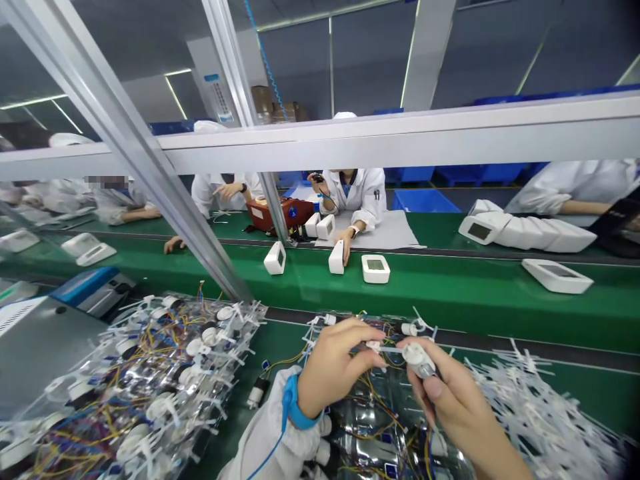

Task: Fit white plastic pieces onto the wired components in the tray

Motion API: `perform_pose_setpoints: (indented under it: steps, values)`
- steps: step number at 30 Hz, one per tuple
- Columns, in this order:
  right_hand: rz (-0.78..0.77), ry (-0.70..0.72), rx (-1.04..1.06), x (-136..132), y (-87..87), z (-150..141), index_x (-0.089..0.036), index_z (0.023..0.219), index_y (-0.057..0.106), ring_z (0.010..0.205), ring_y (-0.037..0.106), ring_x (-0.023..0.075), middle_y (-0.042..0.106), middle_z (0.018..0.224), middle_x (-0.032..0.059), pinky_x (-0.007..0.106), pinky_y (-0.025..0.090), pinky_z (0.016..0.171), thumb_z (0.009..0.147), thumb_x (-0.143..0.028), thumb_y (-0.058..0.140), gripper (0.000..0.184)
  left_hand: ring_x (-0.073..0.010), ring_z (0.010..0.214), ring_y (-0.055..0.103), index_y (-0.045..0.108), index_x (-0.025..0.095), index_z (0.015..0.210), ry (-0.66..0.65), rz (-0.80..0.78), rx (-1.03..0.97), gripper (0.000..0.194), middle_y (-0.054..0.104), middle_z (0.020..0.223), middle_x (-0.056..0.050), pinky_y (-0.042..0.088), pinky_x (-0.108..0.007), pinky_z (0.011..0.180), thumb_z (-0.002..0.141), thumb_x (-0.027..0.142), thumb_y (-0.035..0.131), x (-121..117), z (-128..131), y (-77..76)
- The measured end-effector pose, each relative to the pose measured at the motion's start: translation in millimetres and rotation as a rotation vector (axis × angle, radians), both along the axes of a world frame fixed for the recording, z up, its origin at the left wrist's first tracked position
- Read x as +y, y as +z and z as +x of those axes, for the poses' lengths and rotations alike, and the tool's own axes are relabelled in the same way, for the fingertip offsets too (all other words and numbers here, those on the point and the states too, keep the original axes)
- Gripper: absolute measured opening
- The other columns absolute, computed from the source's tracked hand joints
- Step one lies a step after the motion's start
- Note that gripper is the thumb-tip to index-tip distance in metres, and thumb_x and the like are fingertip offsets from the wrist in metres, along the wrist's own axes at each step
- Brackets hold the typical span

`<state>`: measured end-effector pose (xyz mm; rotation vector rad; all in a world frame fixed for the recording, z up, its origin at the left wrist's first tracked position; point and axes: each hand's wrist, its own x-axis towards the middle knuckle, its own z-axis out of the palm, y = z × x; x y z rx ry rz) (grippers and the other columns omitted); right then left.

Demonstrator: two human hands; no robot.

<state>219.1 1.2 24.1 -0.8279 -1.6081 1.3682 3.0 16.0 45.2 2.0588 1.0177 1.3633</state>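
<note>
My left hand (333, 363) pinches the end of a thin white plastic tube (387, 348) low in the middle of the view. My right hand (450, 393) grips a small white round pump part (419, 360) that the tube meets. A blue wrist strap (295, 408) sits on my left wrist over a white sleeve. Under both hands lies a clear bag of wired parts (373, 433) with yellow and blue wires.
A clear bag heaped with wired white parts (145, 380) lies at the left. Loose white plastic tubes (545, 413) pile at the right. White device housings (375, 268) ride the green conveyor belt (450, 293). People in white coats (357, 193) work across it. A slanted metal post (150, 180) crosses the left.
</note>
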Motion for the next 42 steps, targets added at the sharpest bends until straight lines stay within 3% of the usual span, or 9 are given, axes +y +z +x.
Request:
perform_pose_setpoints:
  steps: [15, 26, 30, 36, 42]
  values:
    - [-0.005, 0.069, -0.069, 2.3, -1.0, -1.0, -0.020, 0.122, 0.053, 0.046, 0.041, 0.0113, 0.049, 0.064, -0.0051, 0.021, 0.031, 0.043, 0.099, -0.070, 0.051, 0.055, -0.0176, 0.088, 0.074, 0.079, 0.018, 0.102, 0.020, -0.010, 0.016, 0.023, 0.079, 0.096, -0.005, 0.056, -0.023, 0.081, 0.082, 0.031, 0.082, -0.1, -0.5, -2.7]
    - [0.001, 0.066, -0.104, 4.5, -4.2, -2.4, -0.019, 0.123, 0.053, 0.048, 0.041, 0.0124, 0.049, 0.066, -0.0040, 0.021, 0.031, 0.042, 0.100, -0.066, 0.051, 0.053, -0.0171, 0.076, 0.076, 0.080, 0.019, 0.097, 0.062, 0.001, 0.019, 0.029, 0.080, 0.088, -0.005, 0.058, -0.022, 0.070, 0.086, 0.046, 0.077, -3.9, 1.2, 2.7]
    - [-0.013, 0.072, -0.117, 4.3, -1.9, -1.6, -0.018, 0.124, 0.053, 0.047, 0.041, 0.0126, 0.048, 0.066, -0.0042, 0.021, 0.033, 0.042, 0.101, -0.066, 0.050, 0.053, -0.0165, 0.070, 0.073, 0.080, 0.019, 0.097, 0.057, -0.017, 0.034, 0.028, 0.079, 0.086, -0.005, 0.057, -0.023, 0.066, 0.085, 0.044, 0.078, -4.4, -0.4, 3.1]
    - [-0.013, 0.074, -0.130, 4.1, -0.8, 0.6, -0.018, 0.123, 0.052, 0.047, 0.039, 0.0117, 0.046, 0.065, -0.0053, 0.021, 0.031, 0.044, 0.101, -0.065, 0.050, 0.052, -0.0175, 0.087, 0.068, 0.076, 0.018, 0.108, -0.025, 0.064, 0.065, 0.020, 0.074, 0.095, -0.007, 0.052, -0.028, 0.078, 0.100, 0.029, 0.061, -2.4, -3.2, 3.6]
    - [0.007, 0.112, -0.200, 2.1, -0.5, -0.5, -0.019, 0.121, 0.053, 0.046, 0.041, 0.0121, 0.043, 0.063, -0.0062, 0.022, 0.031, 0.043, 0.100, -0.067, 0.049, 0.052, -0.0188, 0.089, 0.063, 0.076, 0.023, 0.094, 0.013, 0.083, 0.133, 0.020, 0.070, 0.088, -0.003, 0.039, -0.037, 0.088, 0.099, 0.036, 0.062, -3.2, 1.5, 4.3]
